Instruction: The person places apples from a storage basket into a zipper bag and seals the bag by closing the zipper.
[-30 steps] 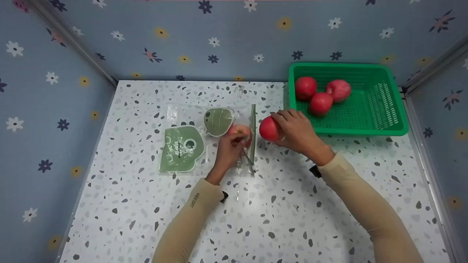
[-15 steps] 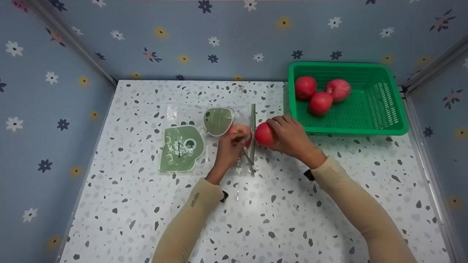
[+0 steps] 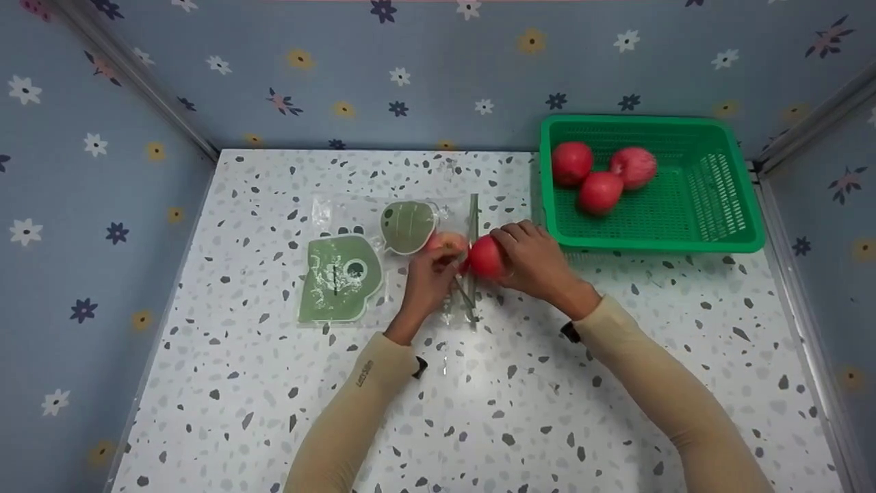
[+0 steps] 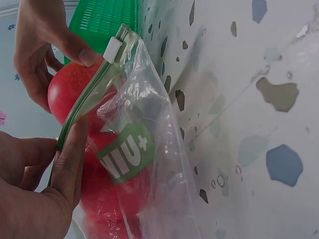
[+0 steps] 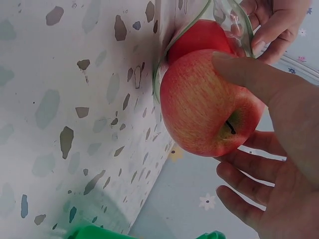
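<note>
Head view: grips a red apple [image 3: 484,258] with the right hand [image 3: 537,260], at the mouth of the clear, green-printed zip bag [image 3: 373,274]. Pinches the bag's zip edge [image 4: 89,94] with the left hand [image 3: 428,284]. Shows at least one more apple [image 3: 448,242] inside the bag, near the mouth. Also shows green basket [image 3: 657,245] beyond and right of the bag, three apples [image 3: 601,193] inside.

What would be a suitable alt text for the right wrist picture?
A right hand holds a red apple at the mouth of a clear bag, which a left hand grips; another apple lies inside.
</note>
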Demonstrator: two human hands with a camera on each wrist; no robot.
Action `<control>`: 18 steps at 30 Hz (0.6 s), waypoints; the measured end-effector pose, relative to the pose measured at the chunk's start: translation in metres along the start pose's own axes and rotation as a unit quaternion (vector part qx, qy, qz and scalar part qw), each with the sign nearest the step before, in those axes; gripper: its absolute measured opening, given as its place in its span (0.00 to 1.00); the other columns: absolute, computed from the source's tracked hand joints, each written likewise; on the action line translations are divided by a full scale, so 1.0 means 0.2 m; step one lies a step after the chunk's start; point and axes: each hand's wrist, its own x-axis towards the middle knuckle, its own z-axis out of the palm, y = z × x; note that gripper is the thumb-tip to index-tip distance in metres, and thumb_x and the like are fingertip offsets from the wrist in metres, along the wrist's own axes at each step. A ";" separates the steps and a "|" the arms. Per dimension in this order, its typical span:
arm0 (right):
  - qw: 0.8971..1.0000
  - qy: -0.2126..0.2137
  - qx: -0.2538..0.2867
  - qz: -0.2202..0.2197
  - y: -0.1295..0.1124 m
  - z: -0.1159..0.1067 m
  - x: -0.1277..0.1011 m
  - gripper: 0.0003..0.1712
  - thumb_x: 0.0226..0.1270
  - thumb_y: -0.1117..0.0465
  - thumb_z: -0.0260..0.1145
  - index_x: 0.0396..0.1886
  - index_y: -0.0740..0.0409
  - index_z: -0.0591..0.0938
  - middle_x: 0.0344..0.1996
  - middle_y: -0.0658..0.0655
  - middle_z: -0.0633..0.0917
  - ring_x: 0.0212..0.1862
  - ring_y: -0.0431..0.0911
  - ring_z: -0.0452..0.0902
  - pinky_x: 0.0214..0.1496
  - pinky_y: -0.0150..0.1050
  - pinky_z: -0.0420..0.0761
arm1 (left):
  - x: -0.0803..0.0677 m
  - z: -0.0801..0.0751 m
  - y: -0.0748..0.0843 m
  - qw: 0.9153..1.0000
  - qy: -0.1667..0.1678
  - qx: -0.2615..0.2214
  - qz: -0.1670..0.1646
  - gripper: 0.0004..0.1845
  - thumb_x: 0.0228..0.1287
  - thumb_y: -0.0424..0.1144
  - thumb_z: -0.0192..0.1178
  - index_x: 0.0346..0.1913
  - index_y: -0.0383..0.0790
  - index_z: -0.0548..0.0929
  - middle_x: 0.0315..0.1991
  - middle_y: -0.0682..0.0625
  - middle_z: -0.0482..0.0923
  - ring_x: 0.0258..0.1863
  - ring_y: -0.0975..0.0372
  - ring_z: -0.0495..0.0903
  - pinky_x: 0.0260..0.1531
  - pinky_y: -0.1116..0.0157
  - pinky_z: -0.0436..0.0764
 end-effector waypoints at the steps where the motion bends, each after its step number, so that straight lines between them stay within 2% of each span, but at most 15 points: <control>1: 1.000 0.000 -0.001 0.002 0.00 0.00 0.00 0.42 0.50 0.47 0.85 0.62 0.62 0.81 0.55 0.63 0.85 0.58 0.59 0.78 0.61 0.57 0.82 | 0.00 0.00 0.00 1.000 0.000 0.001 0.001 0.11 0.69 0.25 0.62 0.51 0.28 0.88 0.48 0.37 0.88 0.40 0.50 0.88 0.39 0.67 0.85; 7: 1.000 0.000 -0.008 0.013 -0.01 0.01 0.00 0.41 0.53 0.46 0.83 0.62 0.61 0.81 0.55 0.63 0.85 0.58 0.59 0.78 0.60 0.57 0.82 | 0.00 0.00 0.01 1.000 0.001 0.003 0.006 0.11 0.68 0.24 0.62 0.51 0.28 0.88 0.48 0.36 0.88 0.41 0.49 0.87 0.42 0.64 0.85; 18: 0.999 0.032 -0.009 0.013 -0.04 0.04 0.00 0.41 0.52 0.44 0.84 0.61 0.61 0.82 0.53 0.62 0.85 0.56 0.58 0.79 0.56 0.55 0.83 | 0.01 0.01 0.02 1.000 0.001 -0.007 0.002 0.11 0.67 0.23 0.61 0.49 0.27 0.88 0.48 0.36 0.87 0.42 0.50 0.87 0.44 0.65 0.85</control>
